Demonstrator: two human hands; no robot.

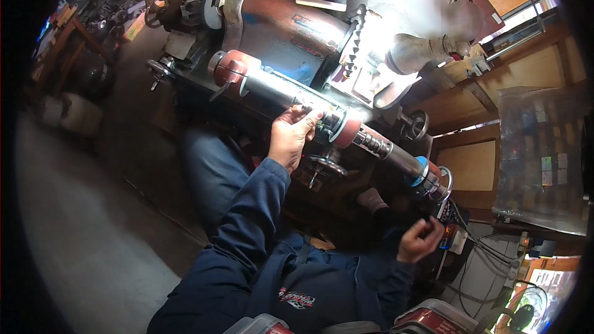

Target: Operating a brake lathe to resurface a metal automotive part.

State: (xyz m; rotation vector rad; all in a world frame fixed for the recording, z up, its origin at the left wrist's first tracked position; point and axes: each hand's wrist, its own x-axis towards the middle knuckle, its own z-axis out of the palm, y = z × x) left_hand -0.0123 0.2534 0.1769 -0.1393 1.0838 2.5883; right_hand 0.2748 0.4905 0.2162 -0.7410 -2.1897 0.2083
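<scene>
My left hand (293,135), closed in a pinch, is at the middle of a long metal shaft assembly (275,89) on a large grinding-type machine. Its thumb and fingertips press on a small part at the brightly lit shaft; glare and the fingers hide what that part is. A red collar (349,131) sits just right of these fingers, and a red clamp block (234,73) holds the shaft's left end. My right hand (421,240) is lower right with fingers curled, nothing visible in them. Near it are a chrome handwheel (447,184) and a small control box (455,238).
A reddish-brown cylindrical housing (288,21) lies behind the shaft. A lit work lamp (421,52) hangs over the right side. Another handwheel (328,166) sticks out below the shaft. Cables (489,250) and a small fan (526,309) are at the lower right.
</scene>
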